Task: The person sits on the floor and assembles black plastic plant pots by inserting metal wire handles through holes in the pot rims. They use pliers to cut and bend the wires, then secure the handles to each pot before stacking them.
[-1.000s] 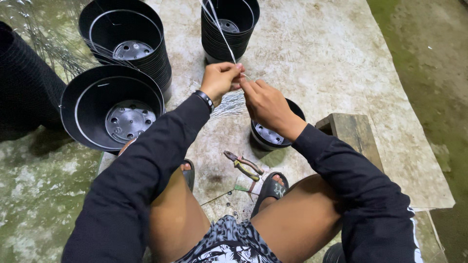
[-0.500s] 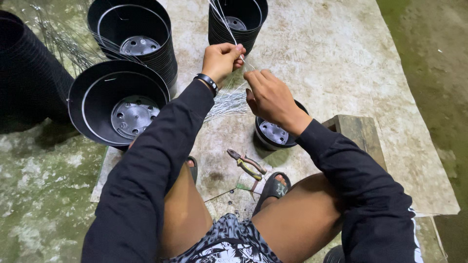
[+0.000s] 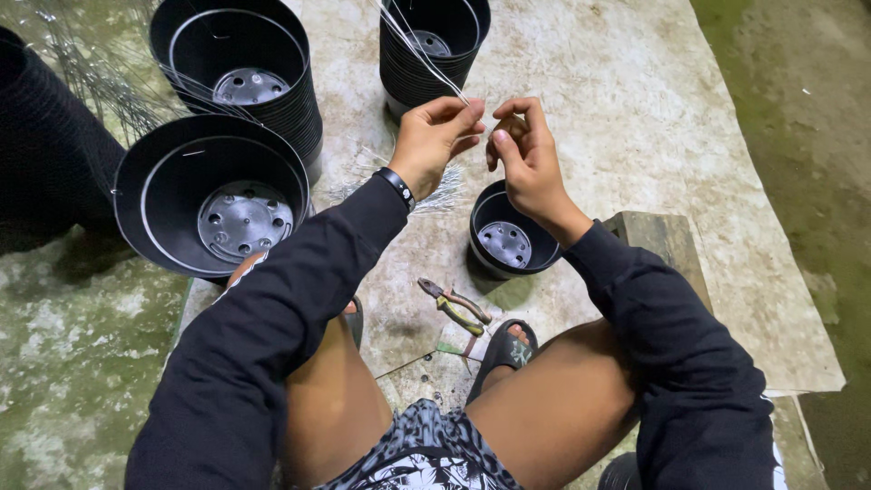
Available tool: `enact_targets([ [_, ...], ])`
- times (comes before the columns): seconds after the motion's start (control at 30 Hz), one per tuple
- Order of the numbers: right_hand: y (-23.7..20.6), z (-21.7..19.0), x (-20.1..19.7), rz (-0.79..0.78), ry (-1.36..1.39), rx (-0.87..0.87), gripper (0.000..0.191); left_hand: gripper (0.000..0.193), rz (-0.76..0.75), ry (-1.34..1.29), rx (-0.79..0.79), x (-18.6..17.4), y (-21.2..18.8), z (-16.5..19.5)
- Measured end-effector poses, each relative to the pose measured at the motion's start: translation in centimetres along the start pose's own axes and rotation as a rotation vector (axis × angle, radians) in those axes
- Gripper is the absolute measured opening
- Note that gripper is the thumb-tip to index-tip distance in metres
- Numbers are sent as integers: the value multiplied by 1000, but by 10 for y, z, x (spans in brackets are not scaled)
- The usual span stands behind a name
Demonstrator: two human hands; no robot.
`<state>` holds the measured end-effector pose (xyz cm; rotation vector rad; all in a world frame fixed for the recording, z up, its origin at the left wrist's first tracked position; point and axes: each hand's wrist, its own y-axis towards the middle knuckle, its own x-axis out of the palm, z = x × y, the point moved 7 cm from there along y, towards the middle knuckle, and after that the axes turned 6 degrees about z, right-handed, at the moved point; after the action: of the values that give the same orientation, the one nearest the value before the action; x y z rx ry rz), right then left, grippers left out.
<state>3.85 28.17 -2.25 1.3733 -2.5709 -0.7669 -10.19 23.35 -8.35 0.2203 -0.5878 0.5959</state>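
Head view shows both hands raised over the mat, fingertips almost meeting. The left hand [image 3: 435, 136] pinches the near end of a thin pale wire [image 3: 419, 47], whose long axis runs up and away to the left, past the stacked black pots [image 3: 434, 45]. The right hand [image 3: 526, 150] is curled just beside that pinch, fingers bent (whether it grips the wire I cannot tell). Below them sits a small black pot [image 3: 508, 231], with pliers [image 3: 454, 306] nearer the feet.
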Motion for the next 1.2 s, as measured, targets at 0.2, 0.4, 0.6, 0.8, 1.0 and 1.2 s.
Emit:
enact_targets([
  [0.2,4,9,4,-41,203,120,22,21,-20,129,108,-5,8,20],
  [0.4,8,9,8,-35,236,176,23,17,13,168,119,-14,18,33],
  [0.6,9,7,12,-39,219,164,21,20,28,184,119,-20,22,40],
  [0.8,2,15,15,-27,390,246,22,22,85,216,213,-36,32,53],
  [1.0,-5,15,13,-11,477,317,22,20,79,267,300,-50,37,70],
  [1.2,-12,-20,7,9,-194,51,20,20,134,94,267,-42,32,47],
])
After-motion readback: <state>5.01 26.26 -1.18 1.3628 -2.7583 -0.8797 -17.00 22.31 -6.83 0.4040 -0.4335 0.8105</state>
